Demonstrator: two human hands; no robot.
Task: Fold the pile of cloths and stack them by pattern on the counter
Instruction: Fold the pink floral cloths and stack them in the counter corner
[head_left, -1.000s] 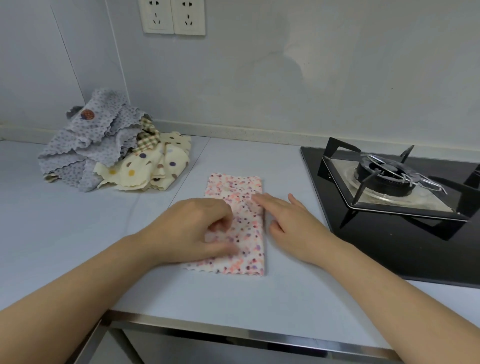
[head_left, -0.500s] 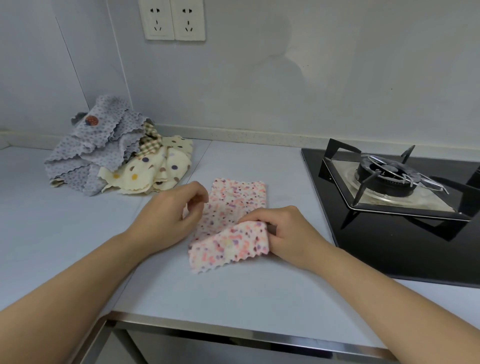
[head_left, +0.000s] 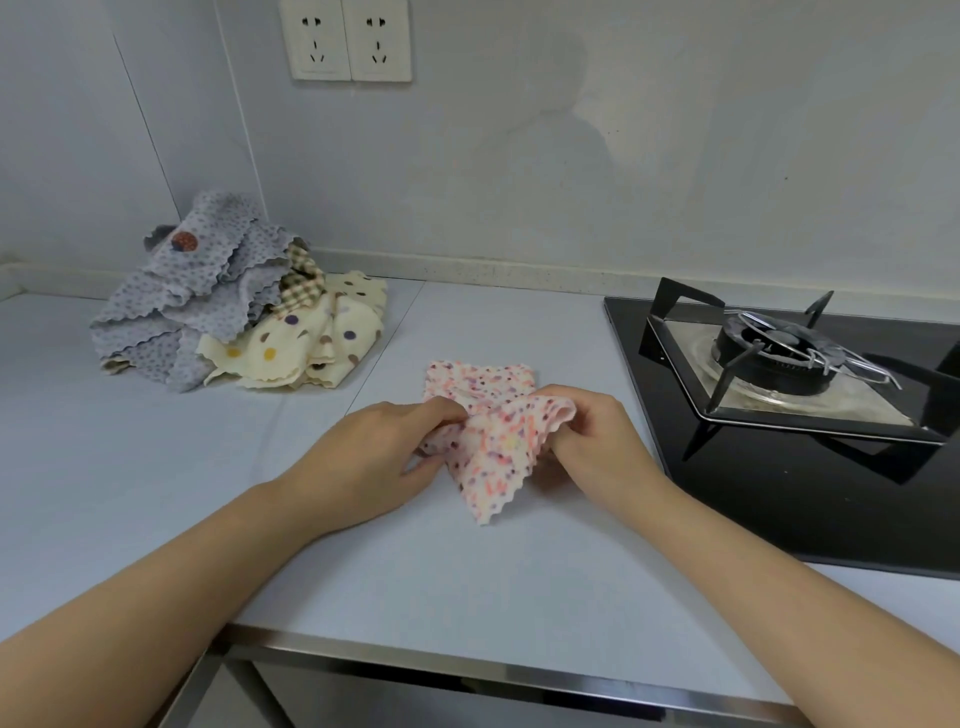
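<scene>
left hand (head_left: 379, 457): curling round the left side of the pink cloth (head_left: 498, 452), thumb and fingertips pinching a bunched fold of it; knuckles facing up, forearm reaching in from the lower left.
right hand (head_left: 597, 441): pinching the cloth's right side, fingers curled under and pressed together, thumb lying against the fabric; forearm coming in from the lower right.
pink cloth: hanging between both hands near the middle of the counter (head_left: 415, 571); near part lifted and bunched, one scalloped corner pointing down toward the front edge, touching the surface or just clearing it, cannot tell which; far part lying flat on the counter behind the hands.
pile (head_left: 234, 312): sitting unfolded at the back left against the wall (head_left: 623, 156), well apart from the hands.
grey cloth (head_left: 197, 291): draping over the top and left of the pile, showing a small round reddish patch near its top.
check cloth (head_left: 301, 283): poking out between the grey and cream layers.
cream cloth (head_left: 311, 343): spilling out at the pile's right, showing big dots.
hob (head_left: 805, 467): lying at the right, near the right hand, black glass carrying a burner (head_left: 769, 353).
sockets (head_left: 350, 41): sitting side by side on the wall above.
</scene>
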